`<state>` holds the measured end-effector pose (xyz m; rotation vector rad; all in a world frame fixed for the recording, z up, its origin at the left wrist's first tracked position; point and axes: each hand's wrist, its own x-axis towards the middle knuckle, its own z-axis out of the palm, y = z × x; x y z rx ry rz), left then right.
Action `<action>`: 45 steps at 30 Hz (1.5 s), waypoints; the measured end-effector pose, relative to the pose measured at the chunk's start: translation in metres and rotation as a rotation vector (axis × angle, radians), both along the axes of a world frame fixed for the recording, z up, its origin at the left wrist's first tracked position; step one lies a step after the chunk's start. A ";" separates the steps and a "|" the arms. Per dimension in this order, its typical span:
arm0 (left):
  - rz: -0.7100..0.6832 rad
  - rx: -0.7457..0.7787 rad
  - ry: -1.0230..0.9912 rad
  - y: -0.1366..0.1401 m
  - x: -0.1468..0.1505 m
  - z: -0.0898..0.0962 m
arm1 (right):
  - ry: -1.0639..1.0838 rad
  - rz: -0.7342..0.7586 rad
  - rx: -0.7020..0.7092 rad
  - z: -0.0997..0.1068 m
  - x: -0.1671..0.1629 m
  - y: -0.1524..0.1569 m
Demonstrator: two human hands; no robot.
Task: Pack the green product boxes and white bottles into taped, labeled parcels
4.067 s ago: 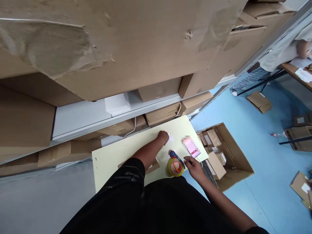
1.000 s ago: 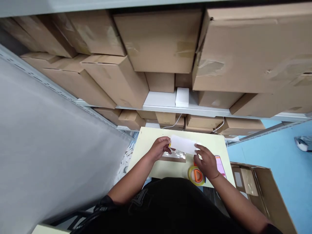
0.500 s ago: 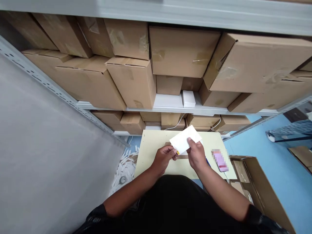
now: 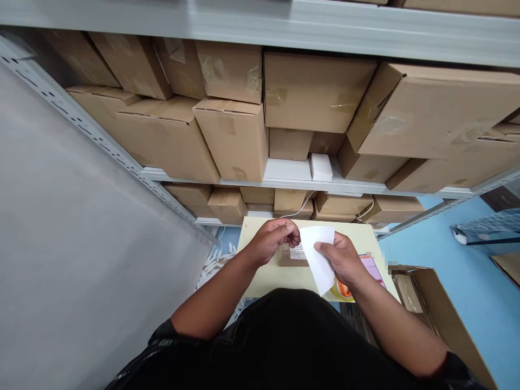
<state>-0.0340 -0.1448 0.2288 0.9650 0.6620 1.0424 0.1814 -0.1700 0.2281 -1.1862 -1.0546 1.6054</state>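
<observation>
A white paper sheet (image 4: pixel 319 257), bent a little and hanging at a slant, is gripped in my right hand (image 4: pixel 345 260), whose thumb lies across its face. My left hand (image 4: pixel 276 238) is closed in a pinch beside the sheet's upper left corner; whatever its fingers may hold is hidden. Partly behind my hands, a small cardboard box (image 4: pixel 286 259) with clear tape and a white patch on top lies on the pale yellow table (image 4: pixel 264 279). A roll of tape (image 4: pixel 341 291), yellow and orange, shows under my right hand.
A phone (image 4: pixel 371 269) with a pink screen lies right of my right wrist. An open carton (image 4: pixel 442 309) stands right of the table. Shelves (image 4: pixel 284 170) full of cardboard boxes (image 4: pixel 317 92) rise ahead. White scraps (image 4: pixel 217 262) lie by the left wall.
My left hand has come off the sheet's lower corner and moved up. The sheet has turned from lying slanted to hanging more upright in my right hand. The small box and tape roll show more.
</observation>
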 end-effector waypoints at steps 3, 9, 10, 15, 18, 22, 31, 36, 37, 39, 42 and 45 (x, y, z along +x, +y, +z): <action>-0.020 -0.052 -0.036 -0.004 0.008 0.004 | -0.003 0.080 -0.008 0.000 0.005 -0.002; -0.028 -0.123 0.014 -0.008 0.016 -0.003 | 0.007 0.193 -0.051 -0.007 0.018 -0.002; -0.027 -0.133 0.018 -0.007 0.017 -0.003 | -0.001 0.196 -0.055 -0.009 0.019 -0.001; -0.043 -0.163 0.019 -0.007 0.022 -0.002 | 0.001 0.226 -0.062 -0.015 0.027 0.000; -0.058 -0.169 0.027 -0.008 0.025 -0.005 | 0.040 0.244 -0.064 -0.016 0.030 0.000; -0.039 -0.206 0.035 -0.010 0.033 -0.010 | 0.041 0.229 -0.093 -0.017 0.032 0.002; 0.144 -0.293 0.038 -0.021 0.059 -0.033 | -0.195 0.065 0.124 -0.050 0.019 0.012; 0.283 -0.227 0.172 -0.025 0.063 -0.046 | -0.339 -0.120 0.346 -0.064 0.010 0.005; 0.298 -0.213 0.210 -0.026 0.064 -0.049 | -0.287 -0.065 0.318 -0.062 0.008 0.002; 0.316 -0.213 0.278 -0.030 0.066 -0.055 | -0.188 0.033 0.233 -0.059 0.004 -0.003; 0.321 -0.241 0.341 -0.035 0.069 -0.066 | -0.155 0.025 0.119 -0.057 -0.002 -0.006; 0.368 -0.266 0.344 -0.034 0.062 -0.085 | -0.185 -0.057 0.061 -0.063 0.000 -0.002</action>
